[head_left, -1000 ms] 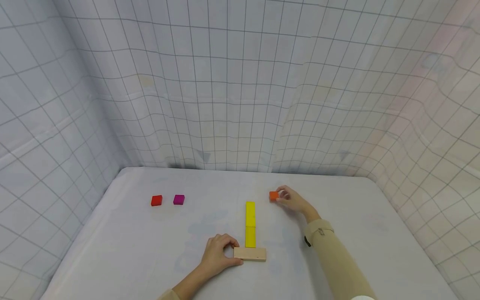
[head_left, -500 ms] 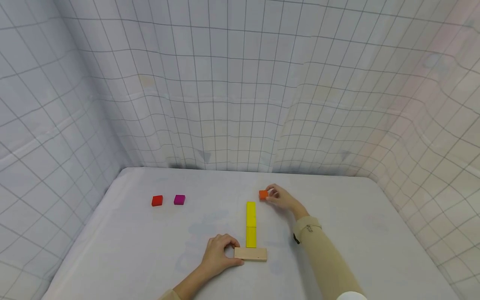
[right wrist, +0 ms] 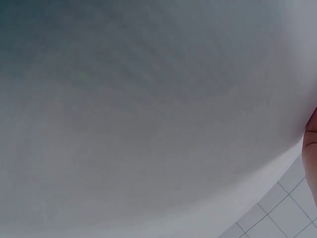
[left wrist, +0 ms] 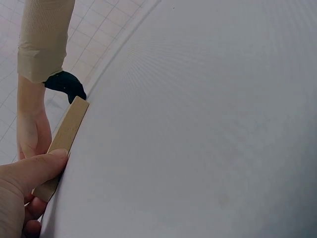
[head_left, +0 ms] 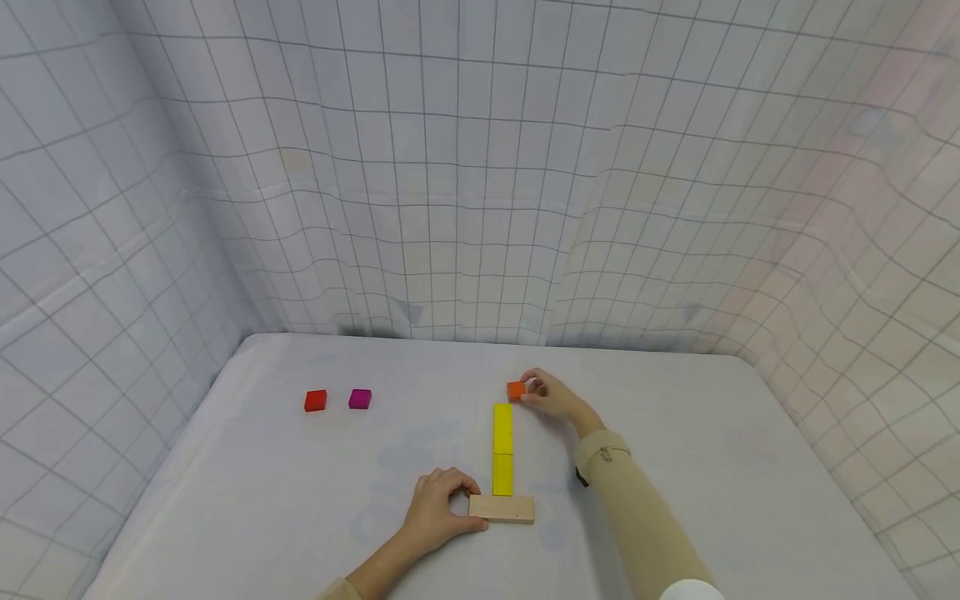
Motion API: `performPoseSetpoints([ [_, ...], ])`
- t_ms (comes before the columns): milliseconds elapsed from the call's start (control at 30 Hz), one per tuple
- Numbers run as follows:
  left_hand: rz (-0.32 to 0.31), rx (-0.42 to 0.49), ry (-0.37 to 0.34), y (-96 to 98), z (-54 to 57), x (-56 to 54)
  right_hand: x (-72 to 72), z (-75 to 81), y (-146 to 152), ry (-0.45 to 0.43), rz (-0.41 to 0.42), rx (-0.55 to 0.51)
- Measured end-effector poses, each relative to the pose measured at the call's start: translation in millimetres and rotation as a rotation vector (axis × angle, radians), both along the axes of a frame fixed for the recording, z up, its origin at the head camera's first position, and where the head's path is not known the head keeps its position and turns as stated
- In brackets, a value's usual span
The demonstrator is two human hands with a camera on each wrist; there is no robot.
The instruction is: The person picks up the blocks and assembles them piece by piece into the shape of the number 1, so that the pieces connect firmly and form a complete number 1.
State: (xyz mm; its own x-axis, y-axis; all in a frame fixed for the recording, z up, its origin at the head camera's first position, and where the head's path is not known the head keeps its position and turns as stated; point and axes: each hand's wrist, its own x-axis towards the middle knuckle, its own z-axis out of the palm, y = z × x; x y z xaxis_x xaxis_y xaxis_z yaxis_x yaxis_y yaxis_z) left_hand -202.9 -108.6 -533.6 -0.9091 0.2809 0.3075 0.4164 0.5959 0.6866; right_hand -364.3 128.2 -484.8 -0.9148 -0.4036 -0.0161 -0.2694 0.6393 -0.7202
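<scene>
My left hand (head_left: 438, 512) pinches the left end of a plain wooden block (head_left: 502, 509), thumb on its near side and fingers on the far side. The left wrist view shows the thumb pressed along that same wooden block (left wrist: 67, 130). Two yellow blocks (head_left: 502, 450) lie end to end in a line running away from the wooden one, forming an upside-down T with it. At the far end of this line, my right hand (head_left: 555, 396) pinches a small orange block (head_left: 516, 391) from its right side. The right wrist view catches only a sliver of the right hand (right wrist: 310, 153).
A red block (head_left: 316, 401) and a purple block (head_left: 360, 399) lie at the back left of the white-covered table (head_left: 262, 500). Grid-patterned curtains (head_left: 465, 167) hang close around the back and sides.
My right hand has carried the orange block leftward, from right of the yellow line to its far end. The left hand and the wooden block have stayed in place.
</scene>
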Motion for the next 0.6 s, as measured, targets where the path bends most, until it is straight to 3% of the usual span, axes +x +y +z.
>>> performPoseSetpoints([
  [200,0.0,-0.002,-0.025,-0.2,0.4,-0.9,0.3,1.3,-7,-0.006,0.009,0.017],
  [600,-0.002,-0.001,0.001,-0.4,-2.0,-1.8,-3.6,-2.3,-13,-0.03,0.009,0.05],
])
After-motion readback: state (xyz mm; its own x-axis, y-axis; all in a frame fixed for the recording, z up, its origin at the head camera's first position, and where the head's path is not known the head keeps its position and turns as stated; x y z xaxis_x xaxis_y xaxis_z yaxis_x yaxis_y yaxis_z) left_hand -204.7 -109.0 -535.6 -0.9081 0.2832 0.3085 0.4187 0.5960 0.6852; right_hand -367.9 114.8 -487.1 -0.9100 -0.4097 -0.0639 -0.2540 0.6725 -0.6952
